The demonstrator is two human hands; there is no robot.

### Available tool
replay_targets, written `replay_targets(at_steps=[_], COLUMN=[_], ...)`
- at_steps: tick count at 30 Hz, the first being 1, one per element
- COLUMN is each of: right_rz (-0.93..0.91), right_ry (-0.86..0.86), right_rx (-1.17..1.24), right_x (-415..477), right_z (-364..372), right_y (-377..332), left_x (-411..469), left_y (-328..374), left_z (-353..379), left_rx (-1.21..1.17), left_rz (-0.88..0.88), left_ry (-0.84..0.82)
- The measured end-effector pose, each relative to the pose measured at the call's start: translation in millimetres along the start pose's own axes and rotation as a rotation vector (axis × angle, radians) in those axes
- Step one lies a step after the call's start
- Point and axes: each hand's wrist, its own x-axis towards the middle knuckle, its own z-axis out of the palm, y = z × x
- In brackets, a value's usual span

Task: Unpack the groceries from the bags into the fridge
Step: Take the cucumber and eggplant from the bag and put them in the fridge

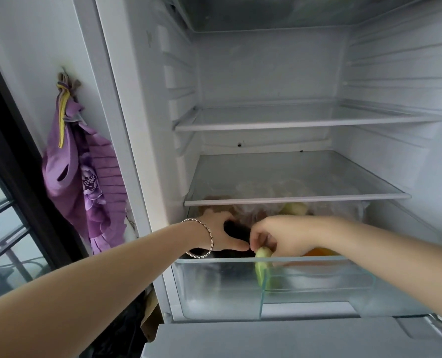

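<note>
We are holding both arms out over the clear drawer at the bottom of the open fridge. Just above the drawer's front rim, near the divider in its middle, our right hand is pinching the top end of a pale green vegetable between thumb and curled fingers. The vegetable is hanging down inside the drawer, and its lower part is showing through the clear front wall. Above the left half of the drawer, our left hand, with a thin silver bracelet on the wrist, is gripping a dark rounded thing. The fingers are curling over its top and the thumb is stretching out below it towards the right hand. We cannot tell what that dark thing is. In the right half of the drawer, behind the right wrist, something orange is lying. Further back over the drawer, clear plastic bags are bunching up, with a pale green item showing among them. Directly above the drawer a glass shelf is sitting, and higher up a second shelf. Left of the drawer, outside the fridge, a purple cloth is hanging on the wall.
</note>
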Motion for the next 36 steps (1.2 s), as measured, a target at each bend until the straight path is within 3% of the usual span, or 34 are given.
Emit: replay_targets(at_steps=[5, 7, 9, 11, 13, 16, 21, 30, 33, 36], right_rz=[0.071, 0.076, 0.056, 0.022, -0.017, 0.022, 0.138, 0.405, 0.491, 0.527], right_ry=[0.192, 0.367, 0.623, 0.869, 0.979, 1.001, 0.984, 0.902, 0.904, 0.921], right_rx=[0.053, 0.086, 0.032, -0.188, -0.427, -0.625, -0.664, -0.682, -0.662, -0.645], right_x=[-11, -26, -45, -62, -74, -82, -67, -11, 4, 14], right_z=[2, 3, 12, 28, 45, 50, 41, 18, 20, 22], right_y=[-7, -6, -3, 7, 27, 68, 94, 112, 117, 117], left_x=[-17, -31, -50, -63, -64, -54, -37, 19, 40, 52], left_y=[18, 27, 35, 39, 36, 28, 29, 34, 37, 33], left_z=[-12, -14, -7, 8, 26, 40, 36, 18, 22, 28], left_rx=[-0.022, -0.025, 0.048, 0.242, 0.356, 0.49, 0.579, 0.491, 0.428, 0.453], left_rz=[0.031, 0.116, 0.238, 0.381, 0.509, 0.534, 0.484, 0.187, 0.151, 0.182], left_ry=[0.038, 0.096, 0.27, 0.604, 0.782, 0.766, 0.695, 0.484, 0.5, 0.663])
